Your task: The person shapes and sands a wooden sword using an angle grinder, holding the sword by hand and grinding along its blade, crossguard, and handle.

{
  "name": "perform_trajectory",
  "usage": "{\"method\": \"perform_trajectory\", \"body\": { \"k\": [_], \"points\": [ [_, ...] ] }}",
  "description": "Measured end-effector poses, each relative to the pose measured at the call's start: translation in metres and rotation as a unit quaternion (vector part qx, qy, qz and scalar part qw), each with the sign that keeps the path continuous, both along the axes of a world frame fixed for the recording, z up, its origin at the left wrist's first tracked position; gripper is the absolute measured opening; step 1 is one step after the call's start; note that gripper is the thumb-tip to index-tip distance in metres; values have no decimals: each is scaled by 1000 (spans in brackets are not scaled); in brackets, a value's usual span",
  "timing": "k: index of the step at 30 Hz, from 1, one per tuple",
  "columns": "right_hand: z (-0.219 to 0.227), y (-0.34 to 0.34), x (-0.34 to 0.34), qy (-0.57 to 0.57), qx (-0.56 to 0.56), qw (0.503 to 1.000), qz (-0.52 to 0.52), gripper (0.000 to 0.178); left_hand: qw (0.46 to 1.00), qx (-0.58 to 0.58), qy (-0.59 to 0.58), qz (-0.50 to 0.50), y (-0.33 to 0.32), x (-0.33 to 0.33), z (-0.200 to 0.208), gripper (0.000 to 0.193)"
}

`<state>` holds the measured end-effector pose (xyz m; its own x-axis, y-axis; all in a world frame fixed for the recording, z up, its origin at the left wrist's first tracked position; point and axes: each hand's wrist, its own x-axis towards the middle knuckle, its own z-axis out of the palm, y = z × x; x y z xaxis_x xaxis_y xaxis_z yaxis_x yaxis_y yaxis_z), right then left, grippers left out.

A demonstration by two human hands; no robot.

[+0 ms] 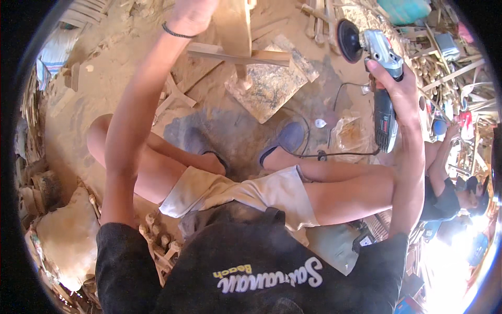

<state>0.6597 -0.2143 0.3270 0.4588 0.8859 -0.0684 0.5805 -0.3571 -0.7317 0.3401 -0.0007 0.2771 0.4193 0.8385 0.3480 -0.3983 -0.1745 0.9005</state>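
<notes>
My right hand [398,86] is wrapped around an angle grinder [385,107], raised off the ground at the right. Its dark round disc [349,41] points left, and a cord runs from its lower end. At the top edge is my left hand [194,14], its fingers cut off by the frame. Close beside that hand stands a wooden workpiece [232,29] with a crossbar [266,57]. The workpiece's lower tip meets or overhangs a dusty square board [272,86] on the ground. Whether my left fingers grip the wood cannot be seen. The disc is apart from the wood.
The grinder's cord [340,154] crosses my right shin. Forked wood scraps [175,97] lie left of the board. Several wooden sticks [319,21] lie at the top. A pale sack [70,235] sits lower left. Another person [444,193] is at the right among wood pieces.
</notes>
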Motion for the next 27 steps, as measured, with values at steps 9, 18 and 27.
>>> {"method": "perform_trajectory", "body": {
  "k": [9, 18, 27],
  "points": [
    [-8, 11, -20, -154, -63, 976, 143, 62, 983, 116, -50, -136, -29, 45, 16, 14],
    [-19, 15, -43, -153, -151, 950, 227, 83, 963, 203, -40, -171, -44, 87, 33, 12],
    [-29, 16, -60, -192, -224, 916, 272, 88, 960, 251, -61, -109, -45, 109, 24, 15]
  ]
}}
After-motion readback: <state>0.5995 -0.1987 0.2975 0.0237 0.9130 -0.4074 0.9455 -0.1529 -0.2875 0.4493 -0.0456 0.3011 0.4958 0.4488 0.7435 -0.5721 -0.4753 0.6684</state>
